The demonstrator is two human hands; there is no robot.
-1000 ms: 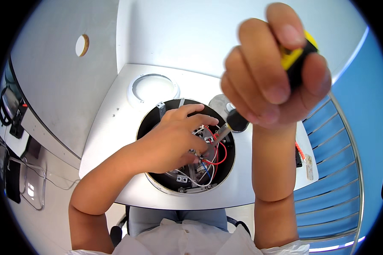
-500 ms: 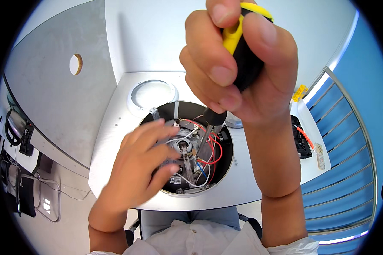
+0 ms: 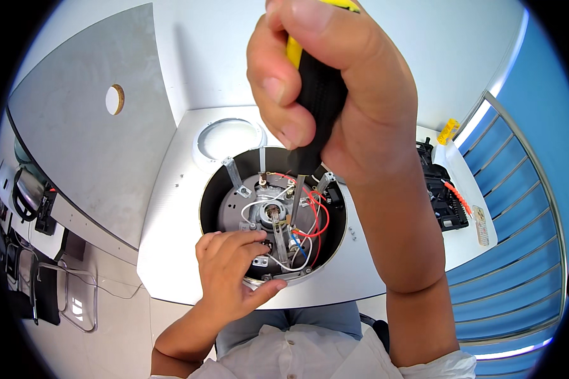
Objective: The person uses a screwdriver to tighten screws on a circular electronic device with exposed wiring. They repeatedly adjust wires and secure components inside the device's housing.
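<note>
In my right hand [image 3: 367,101], the fingers are wrapped round the black and yellow handle of a screwdriver [image 3: 322,88]. Its metal shaft points down into an open round appliance housing [image 3: 210,202] on the table, among the parts right of centre; the tip's exact contact is hard to see. Inside are a grey metal plate [image 3: 231,208], red wires [image 3: 325,221], white wires and upright metal brackets [image 3: 234,174]. My left hand [image 3: 227,275] lies over the housing's near left rim. Its fingers stretch inward over the parts, the thumb apart along the rim, with nothing seen held.
Behind the housing a white ring-shaped part [image 3: 202,142] lies on the white table [image 3: 171,252]. Small screws [image 3: 353,235] are scattered to the right. Further right stand an open black tool case [image 3: 446,211], an orange flexible shaft [image 3: 456,196] and a yellow holder [image 3: 447,131]. A grey panel [image 3: 95,145] rises at left.
My left hand has moved down and right, from above the housing onto its near left rim. The right hand with the screwdriver has shifted left, and the shaft now stands more upright.
</note>
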